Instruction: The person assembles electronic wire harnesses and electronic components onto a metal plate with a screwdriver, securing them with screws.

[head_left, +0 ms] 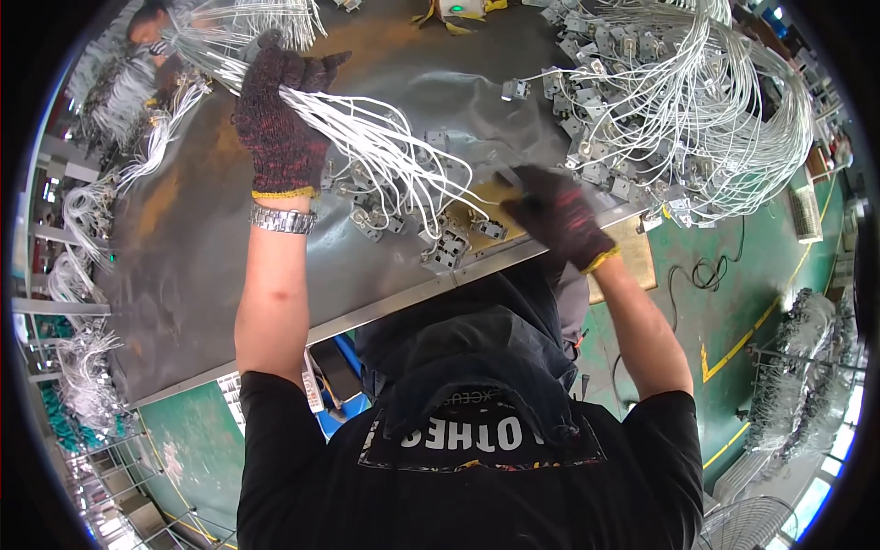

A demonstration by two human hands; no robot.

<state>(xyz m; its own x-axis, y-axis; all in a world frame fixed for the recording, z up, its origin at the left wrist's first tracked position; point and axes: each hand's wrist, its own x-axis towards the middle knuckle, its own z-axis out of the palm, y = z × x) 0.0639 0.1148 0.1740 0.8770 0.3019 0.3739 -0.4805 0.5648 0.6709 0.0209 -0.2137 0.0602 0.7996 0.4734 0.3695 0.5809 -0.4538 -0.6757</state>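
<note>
My left hand (282, 119), in a dark red-flecked knit glove with a yellow cuff, is closed round a bundle of white cables (353, 124). The loose ends fan out to the right, with grey metal connector pieces (447, 247) hanging or lying at their tips near the table's front edge. My right hand (548, 209), in a matching glove, is smeared by motion beside these cable ends. Whether its fingers hold anything is not visible. Between the hands, a single connector (490, 228) lies over a yellowish-brown patch at the edge.
A big heap of white cables with grey connectors (678, 119) covers the table's right side. The dark tabletop (192, 275) ends in a metal edge strip (403, 298). More cable bundles (87, 357) hang on racks at the left. Another person (151, 32) is at the far left.
</note>
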